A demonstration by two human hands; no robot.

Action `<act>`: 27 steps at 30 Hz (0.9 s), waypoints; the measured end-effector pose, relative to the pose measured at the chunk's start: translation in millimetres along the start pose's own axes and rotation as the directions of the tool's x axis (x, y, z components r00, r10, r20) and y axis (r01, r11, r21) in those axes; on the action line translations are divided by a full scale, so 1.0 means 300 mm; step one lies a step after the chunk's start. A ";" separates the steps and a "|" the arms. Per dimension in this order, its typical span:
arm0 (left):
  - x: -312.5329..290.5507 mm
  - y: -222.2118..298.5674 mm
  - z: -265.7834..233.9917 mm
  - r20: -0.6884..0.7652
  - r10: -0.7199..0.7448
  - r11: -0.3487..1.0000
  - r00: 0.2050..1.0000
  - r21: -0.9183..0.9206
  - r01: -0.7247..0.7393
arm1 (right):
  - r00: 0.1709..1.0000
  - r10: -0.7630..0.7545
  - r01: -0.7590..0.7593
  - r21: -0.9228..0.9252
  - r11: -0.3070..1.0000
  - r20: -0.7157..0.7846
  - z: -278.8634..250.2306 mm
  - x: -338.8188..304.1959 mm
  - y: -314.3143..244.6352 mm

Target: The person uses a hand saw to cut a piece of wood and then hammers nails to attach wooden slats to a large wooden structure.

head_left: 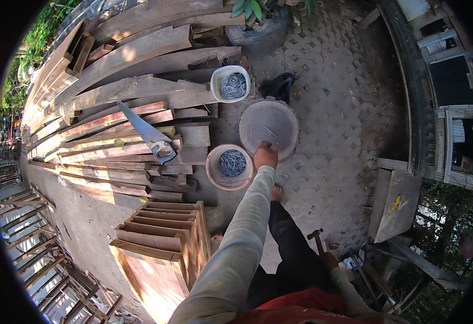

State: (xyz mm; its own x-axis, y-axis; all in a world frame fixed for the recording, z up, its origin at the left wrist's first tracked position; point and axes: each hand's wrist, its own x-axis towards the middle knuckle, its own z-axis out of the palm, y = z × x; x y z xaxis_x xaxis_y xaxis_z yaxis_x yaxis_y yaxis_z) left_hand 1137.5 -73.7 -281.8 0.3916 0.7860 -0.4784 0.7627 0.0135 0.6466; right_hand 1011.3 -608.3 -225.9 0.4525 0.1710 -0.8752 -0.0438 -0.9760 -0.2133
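My left hand (267, 155) reaches over the near edge of a round wooden stump (252, 120). Its fingers are curled together; whatever they may hold is hidden. Just beyond the fingertips, a thin nail (270, 131) lies on the stump's top. Down at the lower right, beside my leg, my right hand (330, 261) is closed around the handle of a hammer (316, 237), head upward. Left of my left hand stands a round pinkish tub (213, 168) with many nails (232, 163) in it. A squarish white tub (215, 81) farther off also contains nails (233, 86).
Long timber planks (139, 89) are stacked at left, with a handsaw (145, 131) lying across them. Slatted wooden boxes (161, 237) stand nearer me. A black bag-like item (277, 86) sits behind the stump. A planter (258, 35) is beyond; a board (396, 205) leans at right.
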 end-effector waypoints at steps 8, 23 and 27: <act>0.319 0.348 0.656 -0.156 -0.147 0.941 0.977 0.283 0.187 | 0.926 0.350 -0.376 0.318 0.870 0.140 -0.228 0.170 0.391; -0.131 -0.072 0.044 0.000 -0.017 0.981 1.000 -0.193 0.017 | 0.976 0.216 -0.188 0.507 0.841 0.003 0.125 -0.010 0.238; -0.655 -0.357 -0.570 0.084 -0.089 0.880 0.992 -0.461 0.118 | 0.978 0.150 -0.077 0.416 0.906 -0.143 0.511 -0.263 0.281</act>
State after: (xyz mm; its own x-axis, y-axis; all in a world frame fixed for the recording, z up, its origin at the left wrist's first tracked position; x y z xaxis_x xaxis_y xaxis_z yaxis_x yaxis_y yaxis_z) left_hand 891.0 -123.8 -155.4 0.3638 0.7270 -0.5824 0.4801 0.3895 0.7860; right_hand 835.3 -683.5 -241.3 0.5638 0.0020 -0.8259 -0.4457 -0.8412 -0.3062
